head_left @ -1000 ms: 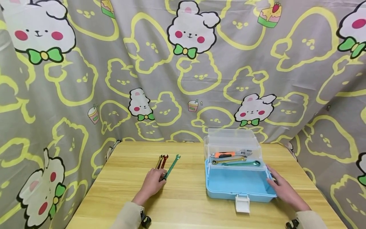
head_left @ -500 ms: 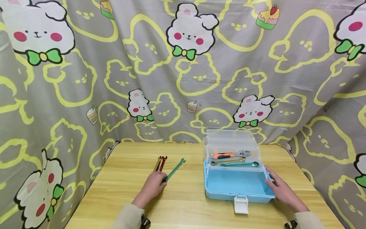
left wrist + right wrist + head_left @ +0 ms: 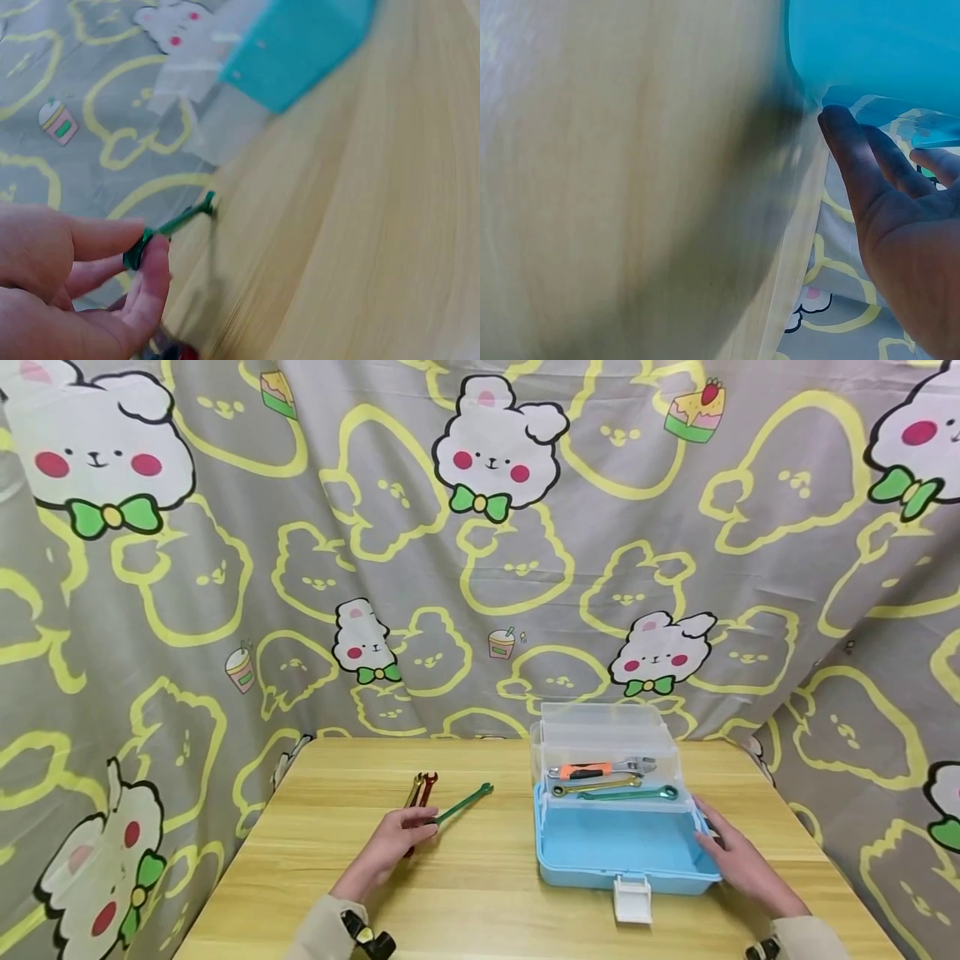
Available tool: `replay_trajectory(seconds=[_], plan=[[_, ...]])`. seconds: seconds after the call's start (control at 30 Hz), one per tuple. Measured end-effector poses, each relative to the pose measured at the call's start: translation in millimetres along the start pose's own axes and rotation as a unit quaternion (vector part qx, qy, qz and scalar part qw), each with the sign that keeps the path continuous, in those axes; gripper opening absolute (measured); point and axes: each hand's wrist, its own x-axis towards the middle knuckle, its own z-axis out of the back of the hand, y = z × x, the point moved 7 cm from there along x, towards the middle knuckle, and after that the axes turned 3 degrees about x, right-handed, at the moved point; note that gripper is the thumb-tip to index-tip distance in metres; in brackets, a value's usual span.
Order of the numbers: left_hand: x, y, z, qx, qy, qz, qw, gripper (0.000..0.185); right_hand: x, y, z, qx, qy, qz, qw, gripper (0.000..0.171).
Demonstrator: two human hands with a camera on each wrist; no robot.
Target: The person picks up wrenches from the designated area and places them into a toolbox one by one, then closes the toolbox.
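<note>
Here's the green wrench (image 3: 468,802), slanting away from the left grip (image 3: 392,842) toward its right, its forked far end pointing outward. The left grip is pinching the near end, thumb and fingertips pressed together with only the wrench's thickness parting them. Whether that far end is touching the worktop (image 3: 502,868), I can't quite tell from the blurred left wrist view.

Holding it by one end is leaving a long stretch unsupported, so the wrench is likely to swivel; a firm pinch and a level wrist would be serving well here. Just beneath and beyond the left grip, a red wrench (image 3: 427,790) and a gold wrench (image 3: 413,792) are lying side by side, so raising the green one cleanly before any sideways move would be sparing them a knock.

Well to the right of the left grip, the blue toolbox (image 3: 577,878) is standing uncovered, and at its end the right grip (image 3: 738,858) is resting, fingers fairly straight, touching the rim and grasping no tool. Keeping that contact light should be steadying the box without tipping it. Left of the right grip, an orange-handled adjustable wrench (image 3: 587,771) is lying in the clear upper section (image 3: 615,735).
</note>
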Motion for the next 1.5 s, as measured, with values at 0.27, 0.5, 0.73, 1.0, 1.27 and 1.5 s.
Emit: replay_trajectory(seconds=[0.27,0.5,0.73,1.0,1.27,1.5], plan=[[-1.0,11.5,1.5,-0.058,0.014,0.041,0.9974,0.043,0,2,1,-0.004,-0.009,0.011,1.000,0.071],[-2.8,11.0,-0.8,-0.114,0.026,0.029,0.9927,0.049,0,3,1,0.001,-0.005,0.007,1.000,0.072],[-5.4,-1.4,-0.2,-0.126,0.028,-0.001,0.9916,0.048,-1,2,1,0.002,-0.006,0.005,1.000,0.072],[-8.1,-19.1,0.2,-0.123,0.050,-0.024,0.9908,0.050,0,1,2,0.001,-0.011,0.013,1.000,0.071],[-10.5,-32.1,-3.3,-0.131,0.069,-0.038,0.9882,0.048,0,0,-4,0.009,-0.015,0.024,1.000,0.071],[-4.6,-43.6,-21.8,-0.127,0.107,-0.058,0.9845,0.049,-1,0,-1,0.002,-0.018,0.011,1.000,0.070]])
